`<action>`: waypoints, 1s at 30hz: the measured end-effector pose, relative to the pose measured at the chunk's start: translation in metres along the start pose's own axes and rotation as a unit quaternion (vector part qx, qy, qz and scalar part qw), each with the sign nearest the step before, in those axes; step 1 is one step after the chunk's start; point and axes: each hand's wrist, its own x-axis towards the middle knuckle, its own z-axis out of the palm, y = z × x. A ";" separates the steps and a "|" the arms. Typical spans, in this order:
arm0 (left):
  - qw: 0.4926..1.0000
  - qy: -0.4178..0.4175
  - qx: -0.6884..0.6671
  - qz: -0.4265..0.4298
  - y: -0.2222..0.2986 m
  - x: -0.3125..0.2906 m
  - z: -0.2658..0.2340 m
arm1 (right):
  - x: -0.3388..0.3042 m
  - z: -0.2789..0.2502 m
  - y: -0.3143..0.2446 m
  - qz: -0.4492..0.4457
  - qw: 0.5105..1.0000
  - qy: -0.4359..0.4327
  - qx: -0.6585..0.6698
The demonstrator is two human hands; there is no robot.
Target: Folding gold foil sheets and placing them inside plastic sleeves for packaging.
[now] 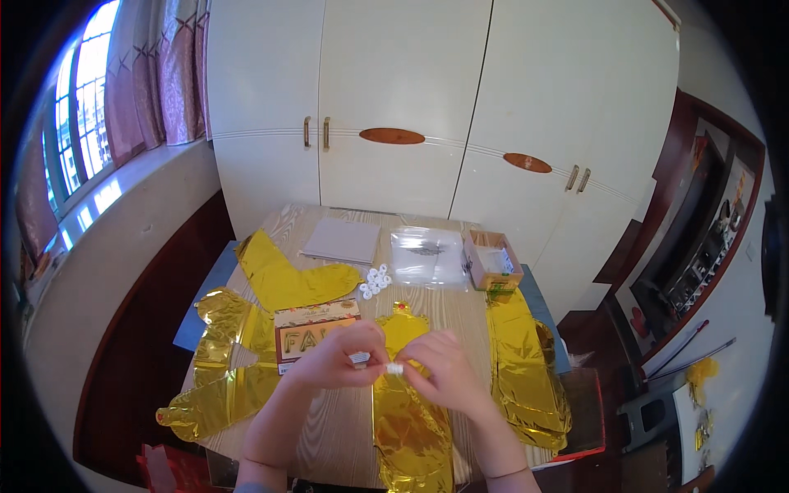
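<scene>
White piece (394, 369), small and hard to make out, sits midway between your left hand (343, 358) and right hand (446, 371), both pinching it at the fingertips, neither hand clearly nearer. Its longer side seems to run crosswise, from one grip to the other. Beneath it, a gold foil balloon (411, 431) stretches lengthwise away from you on the wood-grain table (335, 431); beyond the table's far edge stands a white wardrobe (399, 74).
</scene>
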 end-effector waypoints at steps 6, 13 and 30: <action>0.967 0.044 0.250 0.005 0.003 0.004 0.002 | -0.003 0.002 -0.011 -0.027 0.999 0.000 -0.023; 0.999 0.014 0.039 -0.019 -0.001 -0.001 0.002 | -0.001 0.005 0.005 0.024 1.000 0.014 0.001; 0.997 0.014 -0.058 -0.051 -0.007 -0.005 0.001 | -0.002 0.010 0.010 0.043 0.998 0.050 0.020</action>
